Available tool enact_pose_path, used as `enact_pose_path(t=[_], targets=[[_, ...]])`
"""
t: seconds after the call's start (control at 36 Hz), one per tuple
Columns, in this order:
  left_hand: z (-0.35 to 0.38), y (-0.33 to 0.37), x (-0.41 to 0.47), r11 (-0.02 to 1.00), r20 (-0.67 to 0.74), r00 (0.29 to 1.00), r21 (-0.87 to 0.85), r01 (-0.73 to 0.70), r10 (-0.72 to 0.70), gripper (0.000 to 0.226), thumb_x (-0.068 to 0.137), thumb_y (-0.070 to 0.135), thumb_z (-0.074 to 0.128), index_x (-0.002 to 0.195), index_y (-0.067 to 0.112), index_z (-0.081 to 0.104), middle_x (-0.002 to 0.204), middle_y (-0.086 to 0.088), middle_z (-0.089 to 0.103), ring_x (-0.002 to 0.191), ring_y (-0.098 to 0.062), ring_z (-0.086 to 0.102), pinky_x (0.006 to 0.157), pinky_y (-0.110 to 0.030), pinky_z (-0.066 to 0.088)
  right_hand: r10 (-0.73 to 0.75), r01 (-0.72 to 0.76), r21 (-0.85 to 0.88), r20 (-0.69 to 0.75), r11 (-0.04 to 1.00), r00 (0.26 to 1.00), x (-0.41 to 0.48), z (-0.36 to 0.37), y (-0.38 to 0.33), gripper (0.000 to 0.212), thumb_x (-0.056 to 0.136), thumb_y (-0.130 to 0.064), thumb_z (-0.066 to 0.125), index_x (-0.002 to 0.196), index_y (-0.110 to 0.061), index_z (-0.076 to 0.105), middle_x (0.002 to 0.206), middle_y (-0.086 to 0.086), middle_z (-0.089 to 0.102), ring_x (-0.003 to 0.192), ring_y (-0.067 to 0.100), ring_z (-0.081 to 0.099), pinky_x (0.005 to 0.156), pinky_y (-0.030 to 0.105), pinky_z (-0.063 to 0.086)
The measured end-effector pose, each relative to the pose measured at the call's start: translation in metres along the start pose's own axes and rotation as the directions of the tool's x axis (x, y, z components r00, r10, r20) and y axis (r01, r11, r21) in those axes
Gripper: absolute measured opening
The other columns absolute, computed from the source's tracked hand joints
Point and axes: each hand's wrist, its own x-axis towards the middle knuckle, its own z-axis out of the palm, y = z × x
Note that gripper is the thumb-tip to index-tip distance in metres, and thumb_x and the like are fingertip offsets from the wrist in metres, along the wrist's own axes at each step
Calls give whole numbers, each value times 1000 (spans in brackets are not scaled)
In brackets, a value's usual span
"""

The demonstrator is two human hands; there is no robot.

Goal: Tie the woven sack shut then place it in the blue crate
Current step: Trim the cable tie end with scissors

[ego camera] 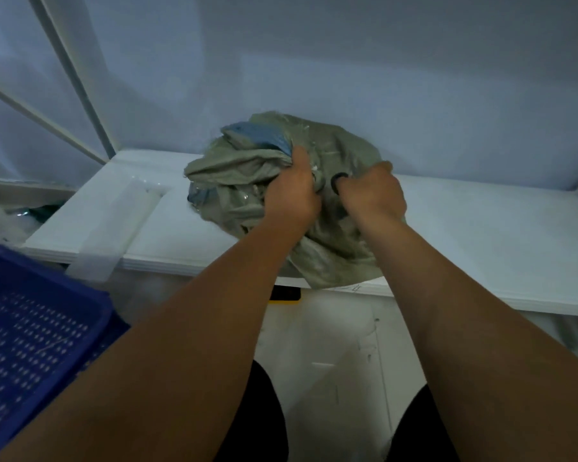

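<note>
On the white table [481, 228], seen from the head camera, we find the woven sack [234, 171], a grey-green, crumpled bundle sitting near the front edge, with its lower corner hanging just over that edge. Blue fabric [257, 135] shows at the far, upper part of the sack, and something clear and shiny glints among the folds.

Our left hand [289, 191] has its fingers curled tight around a gathered bunch of the sack's cloth, thumb pointing away from us. Our right hand [371, 191] sits just beside it, fingers also curled, and it pinches a dark loop [339, 181] that lies against the sack between the two hands. We cannot tell whether the loop goes round the cloth.

The blue crate [31, 328] stands at the lower left, below the table's level and well apart from the sack; its perforated floor is in view. A long clear plastic piece [114, 221] lies across the left end of the table. A yellow and black object [284, 293] peeks out under the table edge, beneath the sack.
</note>
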Motion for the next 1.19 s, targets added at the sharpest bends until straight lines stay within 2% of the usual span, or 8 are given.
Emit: enact_pose_path(t=[0.22,0.42,0.56,0.69,0.81,1.0,1.08,1.19], targets=[[40,-2,8,990,36,998,136,-48,43,63,89,20,63,143,9,31,100,-14,68,82,-32,68,63,-37,49,61,-48,-216,53,975,997,33,0,51,63,87,-44,67,132,-8,40,122,11,62,110,30,62,71,32,38],[52,-3,15,984,21,997,165,-74,71,64,89,16,62,144,8,31,98,-14,67,79,-30,67,60,-35,47,38,-11,-256,104,967,994,47,21,60,73,81,-52,68,137,-12,41,122,9,63,111,30,62,78,33,41],[55,-2,16,984,13,996,157,-85,85,58,89,17,64,138,8,36,91,-9,67,72,-25,66,55,-31,42,36,-7,-257,108,966,994,51,35,60,69,80,-55,64,134,-13,50,116,6,66,107,26,64,82,33,46],[58,-3,18,983,13,996,159,-87,86,56,89,20,64,137,9,37,90,-9,68,71,-25,67,56,-35,52,47,-16,-276,107,961,993,53,34,62,66,84,-47,67,136,-11,47,123,8,64,113,27,62,84,32,44],[59,-4,18,983,3,996,161,-94,94,59,89,24,65,138,9,36,94,-10,69,75,-26,68,59,-34,51,-31,51,-273,78,961,996,51,28,60,46,91,-34,62,129,-9,54,124,10,64,112,27,62,77,29,40],[55,0,15,985,16,997,157,-75,74,55,87,17,65,134,10,38,95,-11,68,79,-28,68,63,-37,52,-137,138,-215,16,967,990,48,19,51,47,91,-37,59,127,-8,53,118,11,66,105,29,64,72,30,42],[53,2,13,988,18,997,132,-76,74,51,88,15,61,133,8,38,96,-12,67,80,-30,67,66,-38,54,-241,250,-234,67,940,968,45,17,50,43,92,-41,59,121,-9,53,109,11,67,99,31,64,67,31,38],[50,3,12,994,4,999,98,-52,52,45,90,25,62,126,10,40,92,-10,68,78,-31,67,64,-40,55,-429,447,-308,130,840,894,40,15,50,40,92,-40,58,117,-9,52,96,11,68,86,32,65,63,31,38]])
